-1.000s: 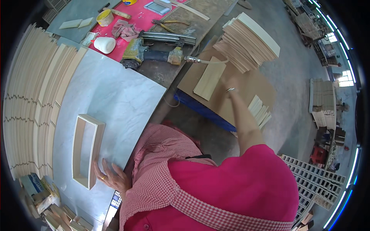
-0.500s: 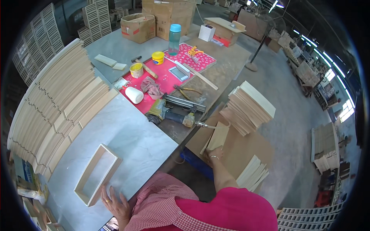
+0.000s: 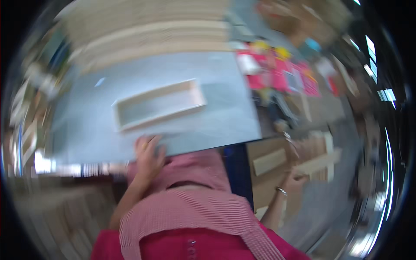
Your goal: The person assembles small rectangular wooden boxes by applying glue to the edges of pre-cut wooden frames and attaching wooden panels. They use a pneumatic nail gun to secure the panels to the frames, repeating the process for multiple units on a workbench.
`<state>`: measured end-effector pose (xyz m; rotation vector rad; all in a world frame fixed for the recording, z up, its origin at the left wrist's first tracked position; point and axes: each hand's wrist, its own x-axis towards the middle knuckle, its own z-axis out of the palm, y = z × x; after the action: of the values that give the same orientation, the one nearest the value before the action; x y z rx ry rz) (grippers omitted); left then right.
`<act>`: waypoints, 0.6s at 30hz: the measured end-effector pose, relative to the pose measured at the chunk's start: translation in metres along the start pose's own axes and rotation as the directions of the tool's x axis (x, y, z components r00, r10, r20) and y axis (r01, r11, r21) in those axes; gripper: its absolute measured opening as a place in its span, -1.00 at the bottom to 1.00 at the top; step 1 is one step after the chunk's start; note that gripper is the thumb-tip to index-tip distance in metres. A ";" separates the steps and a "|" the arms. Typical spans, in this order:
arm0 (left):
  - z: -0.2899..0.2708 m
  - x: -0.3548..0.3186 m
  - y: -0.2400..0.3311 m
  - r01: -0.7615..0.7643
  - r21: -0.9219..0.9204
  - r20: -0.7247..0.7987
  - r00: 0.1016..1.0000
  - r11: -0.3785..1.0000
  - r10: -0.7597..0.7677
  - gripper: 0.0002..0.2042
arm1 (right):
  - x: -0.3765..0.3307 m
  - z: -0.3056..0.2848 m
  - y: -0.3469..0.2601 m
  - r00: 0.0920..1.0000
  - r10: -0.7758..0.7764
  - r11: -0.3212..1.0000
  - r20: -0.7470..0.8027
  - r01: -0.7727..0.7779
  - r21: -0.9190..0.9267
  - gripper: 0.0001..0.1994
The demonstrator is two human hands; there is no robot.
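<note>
On the grey-white tabletop (image 3: 229,121) lies a pale wooden rectangular frame (image 3: 198,92), its long side roughly facing me. My left hand (image 3: 149,151) rests at the table's front edge just below the frame, fingers loosely apart and holding nothing. Out to the right, my right hand (image 3: 294,181) grips a thin, pale wooden board (image 3: 320,162) by its near end. That board is raised in front of a stack of wooden boards (image 3: 330,145). Another wooden board (image 3: 269,162) lies on brown cardboard beside it. The whole picture is smeared by motion.
Long stacked wooden strips (image 3: 151,37) line the table's far side. On the right, a pink mat (image 3: 277,71) bears a white bottle (image 3: 249,65), yellow tubs and blurred tools. A dark blue surface (image 3: 238,169) stands between the table and the cardboard.
My view has swung round to the left. My right hand has lifted a board off the cardboard. My left hand stays by the frame at the table edge.
</note>
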<state>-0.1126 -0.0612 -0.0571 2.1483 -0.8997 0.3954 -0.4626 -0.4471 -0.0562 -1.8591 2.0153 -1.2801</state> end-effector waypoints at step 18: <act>-0.087 0.010 -0.055 0.467 0.039 -0.214 0.867 0.883 -0.449 -0.66 | -0.115 0.085 -0.413 -0.602 -0.791 -0.232 0.109 0.460 0.857 0.02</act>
<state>-0.0652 0.0248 -0.0230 2.2689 -0.2416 0.4025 -0.0675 -0.3438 0.1003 -2.7644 -0.8732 -0.1459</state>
